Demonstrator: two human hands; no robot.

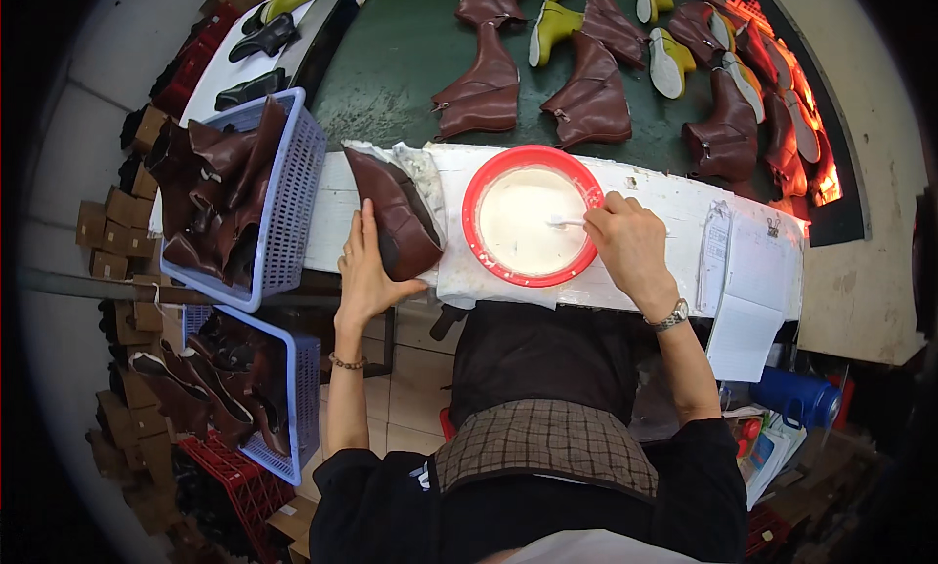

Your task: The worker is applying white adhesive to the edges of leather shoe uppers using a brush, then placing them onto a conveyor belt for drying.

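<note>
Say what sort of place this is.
Probably a footwear workshop: brown boots rest on a green work surface, more fill a blue basket, and a red basin holds whitish liquid or paste.

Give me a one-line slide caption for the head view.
The left hand touches a brown boot while the right hand holds a small tool at a red basin of whitish liquid.

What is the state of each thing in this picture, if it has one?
Left hand: open, touching brown boot
Right hand: closed around white tool
Brown boot: zipped or not, cannot tell
White tool: held over red bowl
Red bowl: uncovered, holding white liquid
Upper basket: uncovered, heaped with boots
Lower basket: uncovered, holding boots
Green surface: bearing boots
Papers: held by black clip
</note>
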